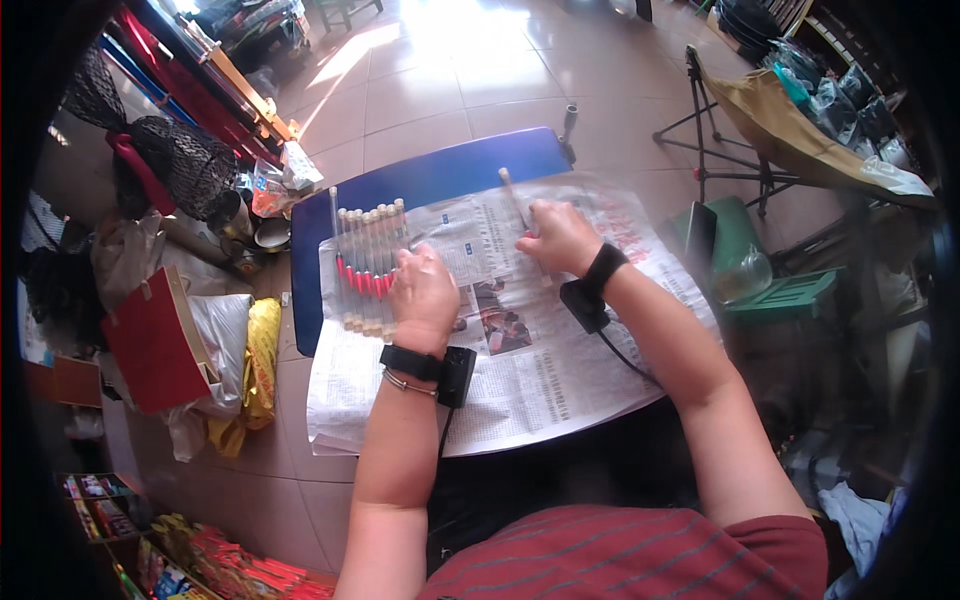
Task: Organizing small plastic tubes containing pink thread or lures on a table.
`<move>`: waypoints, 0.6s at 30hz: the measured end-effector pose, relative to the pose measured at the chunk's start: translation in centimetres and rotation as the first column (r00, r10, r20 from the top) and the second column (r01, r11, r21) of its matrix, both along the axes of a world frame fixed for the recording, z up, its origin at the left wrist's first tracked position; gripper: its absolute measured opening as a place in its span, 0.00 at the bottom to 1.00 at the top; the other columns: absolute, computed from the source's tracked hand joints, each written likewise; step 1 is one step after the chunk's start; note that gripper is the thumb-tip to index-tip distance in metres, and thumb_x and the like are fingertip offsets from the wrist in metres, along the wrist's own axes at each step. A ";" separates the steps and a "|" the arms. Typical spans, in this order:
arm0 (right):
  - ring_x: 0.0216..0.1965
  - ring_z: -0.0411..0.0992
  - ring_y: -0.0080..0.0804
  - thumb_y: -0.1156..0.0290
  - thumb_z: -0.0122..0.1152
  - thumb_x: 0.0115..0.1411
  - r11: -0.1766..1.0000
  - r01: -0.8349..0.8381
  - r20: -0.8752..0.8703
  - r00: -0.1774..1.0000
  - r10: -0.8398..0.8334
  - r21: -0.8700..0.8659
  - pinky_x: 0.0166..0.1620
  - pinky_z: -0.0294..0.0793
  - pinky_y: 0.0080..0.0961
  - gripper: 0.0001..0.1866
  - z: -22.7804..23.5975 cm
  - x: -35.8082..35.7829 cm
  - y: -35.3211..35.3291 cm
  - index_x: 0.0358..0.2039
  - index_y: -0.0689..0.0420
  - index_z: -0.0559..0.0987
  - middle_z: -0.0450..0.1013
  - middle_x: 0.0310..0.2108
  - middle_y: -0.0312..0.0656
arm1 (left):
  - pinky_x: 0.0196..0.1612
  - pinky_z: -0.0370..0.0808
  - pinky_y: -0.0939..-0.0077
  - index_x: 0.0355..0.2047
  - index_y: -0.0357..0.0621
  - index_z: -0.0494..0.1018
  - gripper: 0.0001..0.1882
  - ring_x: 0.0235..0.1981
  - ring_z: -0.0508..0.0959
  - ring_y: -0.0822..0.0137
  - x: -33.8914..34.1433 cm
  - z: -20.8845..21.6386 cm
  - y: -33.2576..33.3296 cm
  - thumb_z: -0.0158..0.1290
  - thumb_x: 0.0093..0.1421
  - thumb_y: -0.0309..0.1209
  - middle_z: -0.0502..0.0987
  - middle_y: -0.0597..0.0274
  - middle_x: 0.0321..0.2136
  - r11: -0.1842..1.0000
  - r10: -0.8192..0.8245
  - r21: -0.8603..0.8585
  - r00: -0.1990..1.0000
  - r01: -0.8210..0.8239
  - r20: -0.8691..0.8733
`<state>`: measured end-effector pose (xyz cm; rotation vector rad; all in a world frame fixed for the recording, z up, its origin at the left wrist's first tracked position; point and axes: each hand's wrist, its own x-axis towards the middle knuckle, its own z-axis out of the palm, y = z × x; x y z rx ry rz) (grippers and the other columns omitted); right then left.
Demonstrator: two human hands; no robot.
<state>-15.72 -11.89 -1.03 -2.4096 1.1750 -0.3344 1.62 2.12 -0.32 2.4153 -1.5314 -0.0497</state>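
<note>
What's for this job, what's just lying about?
Job, apparently:
row of clear tubes at the left hand
single clear tube in the right hand
newspaper
blue table

Lying about:
yellow plastic bag
black mesh net
green plastic seat

I seem to be in a cluttered shop: colourful packets (240, 565), bagged goods (832, 105) and black netting (185, 160) surround the tiled floor (420, 110).

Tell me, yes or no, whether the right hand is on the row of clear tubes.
No, the right hand holds a single clear tube, apart from the row of clear tubes.
</note>
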 end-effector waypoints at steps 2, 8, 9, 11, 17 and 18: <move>0.40 0.75 0.55 0.61 0.66 0.49 1.000 -0.009 -0.001 1.000 0.009 0.008 0.45 0.75 0.42 0.21 0.2 -0.1 0.0 0.36 0.65 0.75 0.76 0.34 0.57 | 0.40 0.78 0.58 0.37 0.33 0.70 0.12 0.38 0.79 0.45 0.5 0.2 0.1 0.53 0.55 0.28 0.72 0.40 0.40 0.997 0.080 0.006 0.996 -0.080 0.026; 0.39 0.75 0.56 0.61 0.64 0.51 0.999 -0.021 -0.001 1.000 0.021 0.024 0.45 0.74 0.43 0.20 2.1 -0.8 -0.1 0.35 0.65 0.76 0.76 0.34 0.59 | 0.43 0.78 0.60 0.39 0.34 0.69 0.14 0.40 0.78 0.46 1.7 0.4 0.1 0.55 0.54 0.27 0.72 0.40 0.40 0.984 0.161 0.069 0.986 -0.163 0.033; 0.39 0.75 0.57 0.62 0.64 0.51 0.999 -0.034 -0.014 0.999 0.034 0.020 0.45 0.74 0.44 0.18 2.7 -1.0 -0.2 0.34 0.66 0.76 0.76 0.34 0.59 | 0.43 0.78 0.60 0.39 0.34 0.69 0.14 0.40 0.78 0.46 1.7 0.4 0.1 0.55 0.54 0.27 0.72 0.40 0.40 0.983 0.167 0.069 0.985 -0.170 0.045; 0.39 0.75 0.55 0.64 0.62 0.51 0.999 -0.037 0.013 0.999 0.037 -0.003 0.45 0.74 0.44 0.17 3.7 -1.6 0.5 0.34 0.66 0.78 0.76 0.33 0.59 | 0.43 0.78 0.60 0.40 0.33 0.69 0.15 0.40 0.79 0.46 1.8 0.3 0.1 0.56 0.53 0.26 0.72 0.41 0.41 0.985 0.152 0.072 0.988 -0.155 0.040; 0.31 0.77 0.49 0.67 0.61 0.53 0.994 -0.034 0.298 0.955 0.002 0.102 0.40 0.76 0.38 0.14 4.1 -2.3 2.7 0.37 0.64 0.80 0.77 0.25 0.53 | 0.47 0.76 0.60 0.40 0.33 0.72 0.17 0.43 0.78 0.46 2.2 -0.5 -0.4 0.58 0.51 0.30 0.73 0.40 0.42 0.970 0.224 0.103 0.975 -0.221 -0.011; 0.30 0.77 0.47 0.68 0.61 0.54 0.992 -0.041 0.282 0.959 0.006 0.119 0.39 0.76 0.37 0.13 4.0 -2.2 2.6 0.36 0.64 0.80 0.77 0.25 0.52 | 0.47 0.76 0.60 0.40 0.33 0.72 0.17 0.43 0.78 0.46 2.3 -0.5 -0.5 0.58 0.51 0.30 0.73 0.40 0.42 0.969 0.228 0.093 0.974 -0.228 0.014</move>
